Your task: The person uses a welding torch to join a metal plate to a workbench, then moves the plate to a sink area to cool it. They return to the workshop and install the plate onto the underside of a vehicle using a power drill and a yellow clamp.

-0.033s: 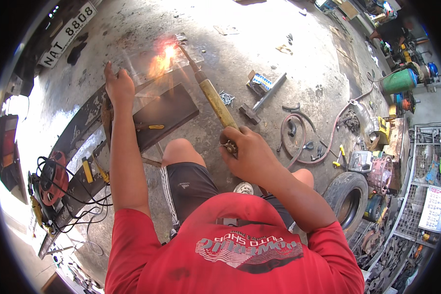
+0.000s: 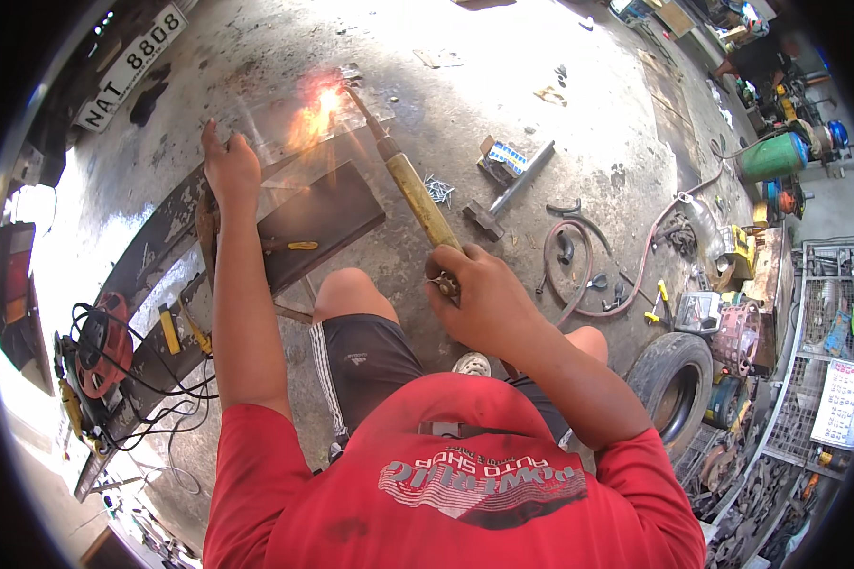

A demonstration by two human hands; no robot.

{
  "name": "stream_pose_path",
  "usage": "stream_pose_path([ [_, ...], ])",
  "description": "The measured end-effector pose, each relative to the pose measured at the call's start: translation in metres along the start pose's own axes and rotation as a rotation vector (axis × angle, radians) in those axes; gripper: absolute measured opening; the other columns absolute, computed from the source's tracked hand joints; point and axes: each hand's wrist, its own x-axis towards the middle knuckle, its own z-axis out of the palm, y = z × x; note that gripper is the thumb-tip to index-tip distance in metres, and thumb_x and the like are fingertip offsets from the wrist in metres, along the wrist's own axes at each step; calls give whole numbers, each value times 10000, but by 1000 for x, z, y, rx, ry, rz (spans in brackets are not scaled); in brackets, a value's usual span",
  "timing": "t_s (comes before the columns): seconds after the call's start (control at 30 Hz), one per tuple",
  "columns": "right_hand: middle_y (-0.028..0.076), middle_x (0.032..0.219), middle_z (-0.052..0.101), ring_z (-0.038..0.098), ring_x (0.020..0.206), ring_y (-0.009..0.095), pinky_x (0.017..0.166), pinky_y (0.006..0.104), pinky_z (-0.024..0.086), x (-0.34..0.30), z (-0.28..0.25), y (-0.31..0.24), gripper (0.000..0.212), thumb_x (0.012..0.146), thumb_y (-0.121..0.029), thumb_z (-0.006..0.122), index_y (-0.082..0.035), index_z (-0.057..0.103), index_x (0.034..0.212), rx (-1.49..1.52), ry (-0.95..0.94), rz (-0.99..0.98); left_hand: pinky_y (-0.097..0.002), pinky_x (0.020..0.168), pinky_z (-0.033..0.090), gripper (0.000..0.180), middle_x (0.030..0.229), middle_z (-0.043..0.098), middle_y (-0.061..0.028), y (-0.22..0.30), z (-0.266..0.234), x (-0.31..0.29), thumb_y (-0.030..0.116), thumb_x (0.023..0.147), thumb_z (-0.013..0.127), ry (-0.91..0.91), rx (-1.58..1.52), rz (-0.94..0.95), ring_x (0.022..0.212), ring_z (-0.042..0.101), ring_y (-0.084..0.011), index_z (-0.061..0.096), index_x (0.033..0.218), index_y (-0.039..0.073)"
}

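My right hand (image 2: 484, 294) is wrapped round the rear of a gas torch (image 2: 417, 201) with a long yellowish handle. The torch slants up to the left, its thin tip at a bright orange flame and sparks (image 2: 321, 112). Glare hides the work under the flame, beside a clear sheet-like piece. My left hand (image 2: 232, 171) is at the long dark metal bar (image 2: 161, 228), fingers mostly curled; what they hold is hidden. A brownish piece (image 2: 207, 223) shows below that hand. Close to my left forearm lies a dark flat panel (image 2: 327, 223) with a yellow-handled tool (image 2: 302, 246) at its edge.
On the concrete floor to the right lie a hammer (image 2: 512, 190), a small box (image 2: 503, 158), loose screws or nails (image 2: 438, 190) and a coiled hose (image 2: 593, 270). A tyre (image 2: 672, 384) stands at lower right, near wire shelves. A red cable reel (image 2: 104, 346) with black cord is at left.
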Motion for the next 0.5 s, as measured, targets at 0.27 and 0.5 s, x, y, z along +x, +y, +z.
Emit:
stream_pose_path([
  [0.27, 233, 980, 634, 684, 881, 441, 815, 516, 559, -1, 2, 3, 204, 908, -142, 690, -62, 639, 1089, -4, 12, -24, -473, 1136, 444, 643, 1488, 556, -315, 6, -2, -2, 219, 970, 545, -20, -25, -34, 1343, 577, -462, 428, 1556, -17],
  [0.5, 235, 988, 644, 688, 894, 447, 804, 509, 548, -2, 3, 0, 172, 913, -135, 709, -62, 651, 1057, 8, 23, -6, -491, 1109, 459, 647, 1430, 596, -329, 13, -5, -3, 218, 961, 547, -55, 2, -148, 1308, 602, -467, 434, 1567, 20],
])
